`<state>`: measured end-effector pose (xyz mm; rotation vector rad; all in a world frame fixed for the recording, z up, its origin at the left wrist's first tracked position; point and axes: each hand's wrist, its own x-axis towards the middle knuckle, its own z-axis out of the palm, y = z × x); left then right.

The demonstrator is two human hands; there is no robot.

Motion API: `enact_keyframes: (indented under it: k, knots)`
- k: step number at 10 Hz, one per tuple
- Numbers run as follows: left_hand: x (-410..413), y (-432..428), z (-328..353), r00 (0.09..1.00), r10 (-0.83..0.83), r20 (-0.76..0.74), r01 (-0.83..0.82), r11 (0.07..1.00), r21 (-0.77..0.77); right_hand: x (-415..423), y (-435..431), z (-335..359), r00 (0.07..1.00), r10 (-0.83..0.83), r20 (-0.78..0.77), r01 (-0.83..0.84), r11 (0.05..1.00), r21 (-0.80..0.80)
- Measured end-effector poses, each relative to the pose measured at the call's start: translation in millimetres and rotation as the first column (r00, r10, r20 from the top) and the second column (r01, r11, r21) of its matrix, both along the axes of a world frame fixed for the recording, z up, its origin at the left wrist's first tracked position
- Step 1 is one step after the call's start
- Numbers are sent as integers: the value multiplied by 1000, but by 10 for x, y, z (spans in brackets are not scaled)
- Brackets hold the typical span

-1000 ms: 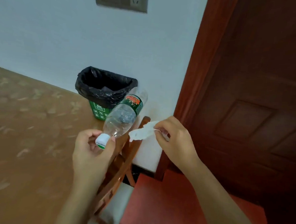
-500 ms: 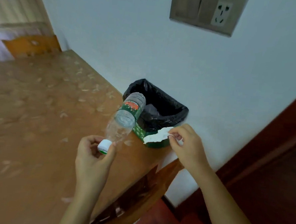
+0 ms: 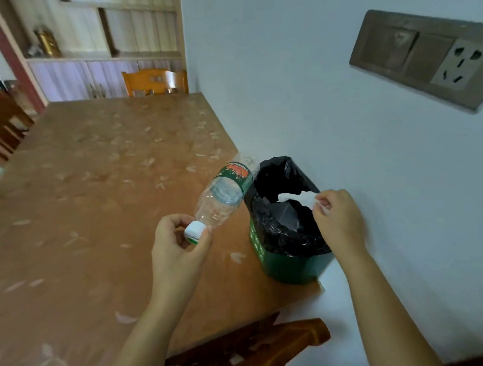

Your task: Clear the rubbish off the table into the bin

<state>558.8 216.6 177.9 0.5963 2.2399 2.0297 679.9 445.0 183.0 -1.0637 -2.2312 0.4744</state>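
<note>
A small green bin [image 3: 291, 268] lined with a black bag stands on the table's right corner against the wall. My left hand [image 3: 178, 248] pinches the white cap of an empty clear plastic bottle [image 3: 224, 194] with a green and red label; the bottle's base points up toward the bin's left rim. My right hand [image 3: 338, 217] holds a crumpled white tissue [image 3: 297, 199] by one end, directly above the bin's opening.
The brown patterned table [image 3: 92, 202] runs along a white wall with a socket panel [image 3: 429, 57]. A wooden chair [image 3: 154, 81] stands at the far end, another chair back [image 3: 281, 346] just below the near edge. Shelving [image 3: 102, 33] fills the far left.
The view has swung left, away from the door. My right hand carried the tissue from beside the bin to over its opening. The bottle moved closer to the bin's rim.
</note>
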Motion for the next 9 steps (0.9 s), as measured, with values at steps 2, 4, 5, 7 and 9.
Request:
enact_keyframes:
  k: [2, 4, 5, 7, 9]
  knots:
    - [35, 311, 63, 997, -63, -41, 61, 997, -51, 122, -45, -120, 997, 62, -34, -64, 995, -78]
    - [122, 741, 107, 988, -113, -102, 95, 981, -170, 365, -138, -97, 988, 58, -141, -64, 997, -40]
    - [116, 925, 82, 980, -145, -139, 114, 971, -209, 420, -154, -111, 989, 66, -135, -72, 997, -38]
    - [150, 1228, -2, 926, -329, -184, 230, 880, -416, 478, -204, -120, 986, 64, -151, -76, 994, -74]
    - [281, 1246, -97, 811, -530, -249, 349, 778, -523, 538, -259, -130, 987, 42, -154, -55, 995, -83]
